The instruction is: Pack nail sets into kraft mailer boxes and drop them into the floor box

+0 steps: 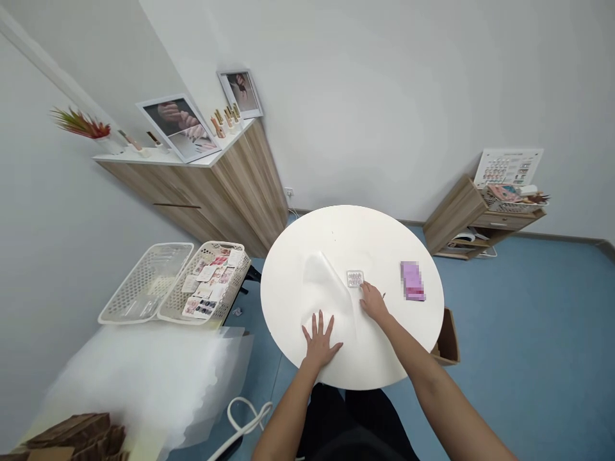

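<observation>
My left hand (319,342) lies flat with its fingers spread, pressing on a thin white translucent sheet (319,282) on the round white table (384,230). One edge of the sheet curls up. To the right of the sheet, a small clear case (355,278) holds several tiny pinkish pieces that look like false nails. The fingers of my right hand (372,301) are pinched at the case's lower right corner. A small dark sliver (384,295) lies just beyond that hand. Further right on the table is a purple packet (412,280), blurred in the picture.
Two white baskets, one with clear plastic (144,307) and one with printed cards (206,288), stand at left above a stack of translucent sheets (158,365). A wooden cabinet (240,186) is behind. An open cardboard box (448,339) sits beside the table's right edge.
</observation>
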The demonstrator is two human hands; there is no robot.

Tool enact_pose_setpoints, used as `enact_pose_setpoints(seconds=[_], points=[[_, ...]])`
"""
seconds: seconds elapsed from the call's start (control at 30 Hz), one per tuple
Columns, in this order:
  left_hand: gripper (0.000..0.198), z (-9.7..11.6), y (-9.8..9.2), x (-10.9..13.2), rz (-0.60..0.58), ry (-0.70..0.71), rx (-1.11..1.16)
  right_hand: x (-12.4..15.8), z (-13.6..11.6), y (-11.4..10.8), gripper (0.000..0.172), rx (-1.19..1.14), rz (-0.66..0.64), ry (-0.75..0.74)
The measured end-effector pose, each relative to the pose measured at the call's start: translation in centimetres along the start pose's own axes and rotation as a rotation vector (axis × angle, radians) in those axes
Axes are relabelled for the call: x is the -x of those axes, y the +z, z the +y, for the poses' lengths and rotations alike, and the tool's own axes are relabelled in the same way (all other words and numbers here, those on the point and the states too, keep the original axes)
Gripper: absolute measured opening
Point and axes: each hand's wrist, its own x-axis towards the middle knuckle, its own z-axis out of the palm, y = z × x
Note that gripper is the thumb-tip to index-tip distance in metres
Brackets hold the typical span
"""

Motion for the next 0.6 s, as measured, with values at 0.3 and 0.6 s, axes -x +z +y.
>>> enact_pose_setpoints(seconds=[0.3, 0.6], points=[[0.088, -0.3, 1.4, 0.0, 0.022, -0.01, -0.005, -6.3, 2.2, 0.7, 0.08, -0.006, -0.234, 0.016], [0.091, -0.4, 1.3, -0.2, -0.032, -0.013, 0.053, -5.0, 1.8, -1.2, 0.058, 0.142, -0.149, 0.052]])
